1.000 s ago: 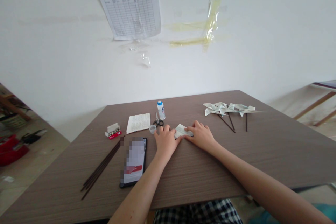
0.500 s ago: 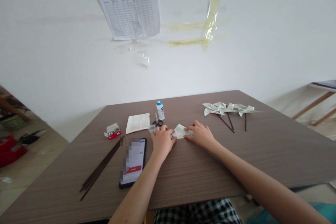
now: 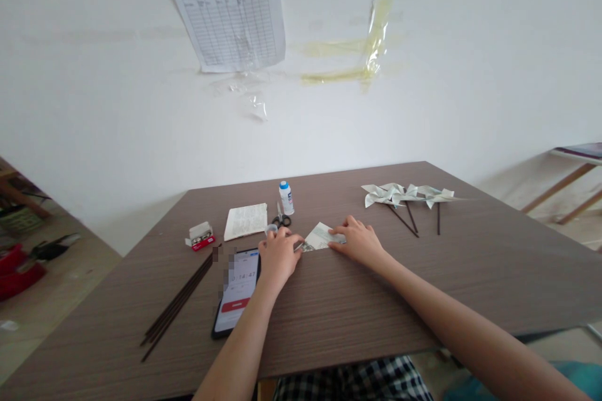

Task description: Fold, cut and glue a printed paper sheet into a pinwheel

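Observation:
A folded piece of printed paper (image 3: 320,236) lies on the table between my hands, its upper corner pointing away from me. At its left corner, my left hand (image 3: 281,255) has thumb and index finger closed on the edge. My right hand (image 3: 361,240) grips the right side with thumb and fingers, which cover that corner. Just beyond my left hand are a small clear cup (image 3: 271,229), partly hidden by the fingers, and black-handled scissors (image 3: 281,219). A white glue bottle (image 3: 286,199) with a blue cap stands behind them.
Left of my forearm lies a phone (image 3: 237,291), beside several dark sticks (image 3: 181,304). A small red-and-white box (image 3: 201,238) and a stack of printed paper (image 3: 246,221) are farther back. Paper pinwheels (image 3: 397,194) on sticks rest at the back right, near the wall.
My left hand has slid left along the paper, uncovering more of its left corner. The right hand stays in nearly the same place.

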`<state>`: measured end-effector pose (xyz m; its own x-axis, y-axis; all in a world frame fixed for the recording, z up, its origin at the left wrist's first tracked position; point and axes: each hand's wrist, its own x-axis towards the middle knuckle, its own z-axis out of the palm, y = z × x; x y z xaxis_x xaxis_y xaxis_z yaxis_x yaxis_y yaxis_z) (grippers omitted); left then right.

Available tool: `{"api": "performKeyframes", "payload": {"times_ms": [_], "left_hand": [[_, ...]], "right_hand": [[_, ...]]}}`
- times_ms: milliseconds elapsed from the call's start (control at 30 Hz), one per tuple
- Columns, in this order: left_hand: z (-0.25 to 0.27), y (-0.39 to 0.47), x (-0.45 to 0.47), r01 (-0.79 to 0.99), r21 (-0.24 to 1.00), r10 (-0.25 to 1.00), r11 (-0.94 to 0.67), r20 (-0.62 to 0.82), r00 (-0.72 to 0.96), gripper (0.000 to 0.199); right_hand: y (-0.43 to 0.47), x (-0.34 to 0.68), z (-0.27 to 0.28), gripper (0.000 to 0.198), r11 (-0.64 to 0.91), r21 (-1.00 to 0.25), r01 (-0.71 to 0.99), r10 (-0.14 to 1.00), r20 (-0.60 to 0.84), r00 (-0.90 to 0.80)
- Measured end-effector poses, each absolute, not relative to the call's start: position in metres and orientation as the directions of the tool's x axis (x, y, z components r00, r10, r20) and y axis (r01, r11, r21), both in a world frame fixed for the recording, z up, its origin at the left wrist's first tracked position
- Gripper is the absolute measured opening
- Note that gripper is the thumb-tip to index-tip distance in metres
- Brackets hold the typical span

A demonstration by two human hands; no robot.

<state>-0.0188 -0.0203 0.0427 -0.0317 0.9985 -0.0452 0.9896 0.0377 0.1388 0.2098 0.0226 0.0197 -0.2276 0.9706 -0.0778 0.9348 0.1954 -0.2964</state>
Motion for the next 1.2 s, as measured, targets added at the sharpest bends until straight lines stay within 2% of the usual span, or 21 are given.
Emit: {"api": "performKeyframes", "payload": {"times_ms": [333,633,733,867,967,1200], "left_hand": [[0.045,-0.018,-0.031,0.991,0.130,0.994,0.025,-0.113,-0.011,0.057],[0.038,-0.015,-0.040,0.990,0.138,0.988,-0.003,-0.153,0.025,0.065],[0.035,-0.016,-0.036,0.988,0.155,0.992,-0.026,-0.119,0.044,0.061],[0.032,-0.018,-0.020,0.984,0.177,0.999,-0.016,-0.043,0.024,0.041],[0.030,-0.019,-0.006,0.987,0.160,1.000,-0.004,0.024,0.000,0.034],[0.027,-0.022,0.013,0.991,0.129,0.998,-0.030,0.054,0.023,0.041]], "right_hand": [[0.022,0.212,0.019,0.047,0.199,-0.300,0.933,0.972,-0.061,-0.227],[0.023,0.215,0.019,0.048,0.202,-0.292,0.935,0.971,-0.066,-0.231],[0.023,0.216,0.018,0.048,0.203,-0.293,0.934,0.971,-0.066,-0.232],[0.024,0.216,0.016,0.050,0.206,-0.303,0.930,0.970,-0.062,-0.235],[0.025,0.215,0.014,0.050,0.205,-0.305,0.930,0.971,-0.060,-0.233],[0.025,0.214,0.014,0.050,0.202,-0.310,0.929,0.972,-0.050,-0.229]]}}
